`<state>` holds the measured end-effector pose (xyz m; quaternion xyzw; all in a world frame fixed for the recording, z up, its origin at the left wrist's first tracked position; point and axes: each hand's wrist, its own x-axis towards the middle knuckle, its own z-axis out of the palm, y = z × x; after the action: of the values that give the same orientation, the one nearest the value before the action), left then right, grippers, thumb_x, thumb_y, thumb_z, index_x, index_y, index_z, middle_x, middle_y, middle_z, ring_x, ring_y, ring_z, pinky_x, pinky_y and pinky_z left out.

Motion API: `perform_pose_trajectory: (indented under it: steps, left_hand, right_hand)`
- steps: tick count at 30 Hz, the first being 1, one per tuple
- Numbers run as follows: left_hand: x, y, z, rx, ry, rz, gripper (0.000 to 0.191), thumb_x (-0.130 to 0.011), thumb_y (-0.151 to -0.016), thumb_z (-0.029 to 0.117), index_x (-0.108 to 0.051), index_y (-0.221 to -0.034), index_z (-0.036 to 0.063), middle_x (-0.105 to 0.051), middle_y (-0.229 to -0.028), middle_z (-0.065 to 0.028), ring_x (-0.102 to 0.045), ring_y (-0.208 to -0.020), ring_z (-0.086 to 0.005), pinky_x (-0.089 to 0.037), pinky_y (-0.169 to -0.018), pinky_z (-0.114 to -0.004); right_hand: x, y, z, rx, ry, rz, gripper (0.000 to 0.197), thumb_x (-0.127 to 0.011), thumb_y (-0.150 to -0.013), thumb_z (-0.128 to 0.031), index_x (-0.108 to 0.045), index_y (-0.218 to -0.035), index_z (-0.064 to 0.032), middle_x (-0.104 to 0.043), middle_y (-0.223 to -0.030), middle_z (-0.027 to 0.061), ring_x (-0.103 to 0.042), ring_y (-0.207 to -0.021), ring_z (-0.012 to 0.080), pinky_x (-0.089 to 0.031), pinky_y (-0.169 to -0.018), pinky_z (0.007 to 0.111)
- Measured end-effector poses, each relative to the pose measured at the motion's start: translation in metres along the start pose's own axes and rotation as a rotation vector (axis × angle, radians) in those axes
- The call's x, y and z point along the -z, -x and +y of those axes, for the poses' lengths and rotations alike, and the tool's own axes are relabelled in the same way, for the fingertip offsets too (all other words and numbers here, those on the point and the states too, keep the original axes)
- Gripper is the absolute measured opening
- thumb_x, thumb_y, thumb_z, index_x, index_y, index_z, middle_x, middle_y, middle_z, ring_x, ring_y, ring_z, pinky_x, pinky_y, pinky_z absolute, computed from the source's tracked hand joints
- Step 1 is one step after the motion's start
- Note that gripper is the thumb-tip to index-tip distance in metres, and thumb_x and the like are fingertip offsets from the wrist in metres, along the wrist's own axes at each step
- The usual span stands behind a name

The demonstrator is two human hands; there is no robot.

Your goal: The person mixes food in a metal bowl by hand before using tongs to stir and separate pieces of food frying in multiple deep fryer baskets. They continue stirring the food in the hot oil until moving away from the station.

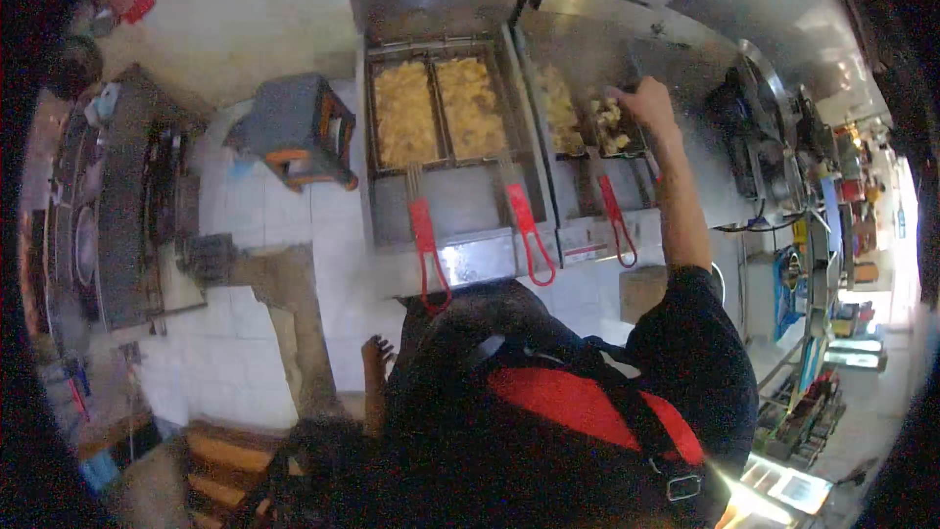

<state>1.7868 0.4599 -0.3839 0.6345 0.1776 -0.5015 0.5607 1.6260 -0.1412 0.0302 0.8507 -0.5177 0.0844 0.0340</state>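
My right hand [648,104] reaches over the far end of the right fryer basket [642,139], which holds scattered pale food pieces [609,123]. Its fingers are bent; blur hides whether anything is pinched between them. Just left of that basket, more pale food [559,106] sits in the same fryer under haze. Low at my left side hangs my left hand [379,350], fingers apart and holding nothing. Two baskets of golden food pieces, one on the left [405,114] and one on the right [470,109], fill the left fryer. Red basket handles [424,224] point toward me.
A dark plastic stool [286,114] stands on the tiled floor left of the fryers. The steel counter [701,139] continues to the right, with dark round equipment [764,125] on it. A cardboard box [642,292] is below, beside my right arm. Wooden slats [228,466] lie at lower left.
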Motion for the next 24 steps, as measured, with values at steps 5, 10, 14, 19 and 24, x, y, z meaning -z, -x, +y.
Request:
perform_pose_trajectory:
  steps: [5, 10, 14, 19, 24]
  left_hand:
    - [-0.029, 0.013, 0.022, 0.018, 0.067, 0.092, 0.030, -0.042, -0.077, 0.025, -0.045, -0.097, 0.0029, -0.052, -0.084, -0.0108, -0.052, -0.068, -0.0234, -0.042, -0.055, -0.035]
    - [-0.039, 0.031, 0.027, 0.129, 0.181, 0.207, 0.035, -0.040, -0.078, 0.023, -0.041, -0.105, -0.0002, -0.051, -0.090, -0.0142, -0.053, -0.073, -0.0255, -0.044, -0.057, -0.036]
    - [-0.029, 0.054, 0.017, 0.082, 0.224, 0.188, 0.038, -0.041, -0.078, 0.025, -0.039, -0.107, -0.0001, -0.049, -0.096, -0.0163, -0.053, -0.076, -0.0268, -0.045, -0.059, -0.037]
    - [0.019, 0.017, -0.082, 0.249, 0.305, 0.210, 0.035, -0.039, -0.079, 0.028, -0.043, -0.102, 0.0017, -0.052, -0.088, -0.0137, -0.054, -0.068, -0.0243, -0.046, -0.053, -0.036]
    - [0.026, 0.015, -0.081, 0.234, 0.334, 0.200, 0.035, -0.040, -0.079, 0.029, -0.043, -0.101, 0.0021, -0.052, -0.088, -0.0136, -0.054, -0.068, -0.0247, -0.046, -0.053, -0.037]
  right_hand:
    - [-0.047, -0.003, -0.104, 0.425, 0.066, -0.214, 0.057, -0.060, -0.059, -0.048, -0.054, -0.081, 0.0050, -0.054, -0.074, 0.0234, -0.054, -0.075, 0.0323, -0.042, -0.068, 0.040]
    - [-0.074, 0.007, -0.200, 0.664, 0.104, -0.258, 0.032, -0.059, -0.061, -0.031, -0.056, -0.069, -0.0002, -0.056, -0.067, 0.0167, -0.056, -0.066, 0.0293, -0.045, -0.057, 0.037]
    - [-0.162, -0.012, -0.208, 0.794, 0.244, -0.267, 0.021, -0.058, -0.058, -0.021, -0.058, -0.068, -0.0027, -0.057, -0.068, 0.0160, -0.057, -0.066, 0.0274, -0.047, -0.058, 0.036]
    - [-0.183, -0.018, -0.232, 0.862, 0.302, -0.290, 0.024, -0.058, -0.060, -0.022, -0.057, -0.073, -0.0020, -0.056, -0.068, 0.0173, -0.057, -0.066, 0.0285, -0.046, -0.058, 0.037]
    - [-0.172, -0.027, -0.217, 0.918, 0.223, -0.250, 0.028, -0.057, -0.062, -0.023, -0.055, -0.078, -0.0013, -0.056, -0.068, 0.0186, -0.056, -0.067, 0.0296, -0.045, -0.059, 0.037]
